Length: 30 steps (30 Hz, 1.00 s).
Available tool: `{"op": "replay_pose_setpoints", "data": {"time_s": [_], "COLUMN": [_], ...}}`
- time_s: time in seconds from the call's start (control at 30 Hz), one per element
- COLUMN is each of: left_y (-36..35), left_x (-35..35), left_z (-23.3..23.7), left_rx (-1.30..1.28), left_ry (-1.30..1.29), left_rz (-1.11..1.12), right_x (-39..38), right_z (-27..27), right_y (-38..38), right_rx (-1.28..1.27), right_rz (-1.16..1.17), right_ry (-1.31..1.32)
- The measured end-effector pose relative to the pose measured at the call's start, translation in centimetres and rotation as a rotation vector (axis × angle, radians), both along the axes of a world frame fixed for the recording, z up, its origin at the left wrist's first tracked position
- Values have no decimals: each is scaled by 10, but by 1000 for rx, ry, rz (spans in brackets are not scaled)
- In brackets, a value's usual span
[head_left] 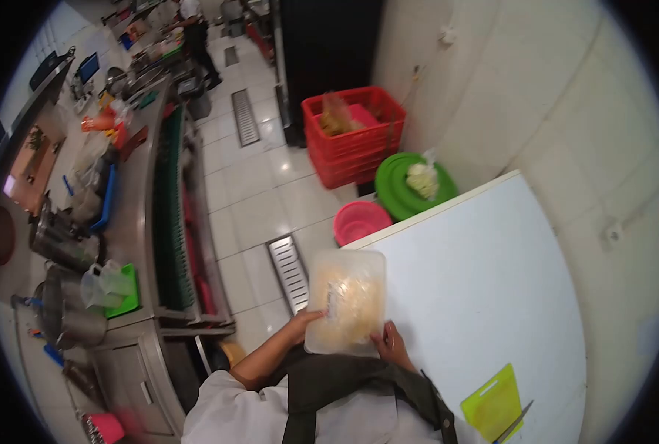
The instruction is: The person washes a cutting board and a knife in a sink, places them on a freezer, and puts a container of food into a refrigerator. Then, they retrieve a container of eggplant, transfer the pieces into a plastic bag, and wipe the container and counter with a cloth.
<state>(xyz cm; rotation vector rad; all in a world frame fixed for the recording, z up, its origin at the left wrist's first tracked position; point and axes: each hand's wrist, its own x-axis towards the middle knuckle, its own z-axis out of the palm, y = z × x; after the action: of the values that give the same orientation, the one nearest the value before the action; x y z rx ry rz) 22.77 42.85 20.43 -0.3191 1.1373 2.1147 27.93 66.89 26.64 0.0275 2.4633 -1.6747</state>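
A translucent plastic food container (pixel 355 296) with pale yellowish contents is in front of my body, at the left edge of the white table (pixel 477 259). My left hand (pixel 303 323) grips its left side, the thumb lying over the top. At the lower right corner, my right hand (pixel 392 342) holds the same container with bent fingers. What the contents are I cannot make out. To the right on the table lies a yellow-green cutting board (pixel 492 399), with a knife (pixel 516 422) across its edge.
Beyond the table stand a pink bucket (pixel 362 222), a green lid (pixel 397 181) bearing a bag, and stacked red crates (pixel 353 140). A steel counter (pixel 133 200) with pots runs along the left. Floor drains (pixel 288 272) line the aisle, where a person (pixel 194 41) stands far off.
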Motion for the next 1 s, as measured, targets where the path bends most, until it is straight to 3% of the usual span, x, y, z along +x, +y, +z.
{"op": "replay_pose_setpoints", "data": {"time_s": [0.17, 0.3, 0.43, 0.57, 0.73, 0.83, 0.93, 1.0], "left_y": [-112, -170, -223, -282, -355, -386, -419, -446], "left_x": [9, -8, -75, -158, -300, -410, -525, -594], "left_z": [-7, -22, -29, -29, -23, -13, 4, -11], "left_rx": [-98, 36, 2, 79, -53, -336, -340, -381], "left_ry": [-67, -60, 21, -45, 21, 46, 65, 69], "left_rz": [443, 727, 910, 924, 605, 285, -51, 18], "right_x": [-102, -178, -270, -373, -480, -543, -614, -676], "right_z": [-30, -78, -85, -69, -47, -27, -23, -30], "right_y": [-84, -171, -261, -336, -364, -364, -366, -370], "right_rx": [-7, -72, -66, -451, -578, -567, -747, -766], "right_rz": [567, 784, 807, 845, 794, 617, 403, 380], "right_ry": [-24, 85, -544, -910, -849, -774, -713, -672]}}
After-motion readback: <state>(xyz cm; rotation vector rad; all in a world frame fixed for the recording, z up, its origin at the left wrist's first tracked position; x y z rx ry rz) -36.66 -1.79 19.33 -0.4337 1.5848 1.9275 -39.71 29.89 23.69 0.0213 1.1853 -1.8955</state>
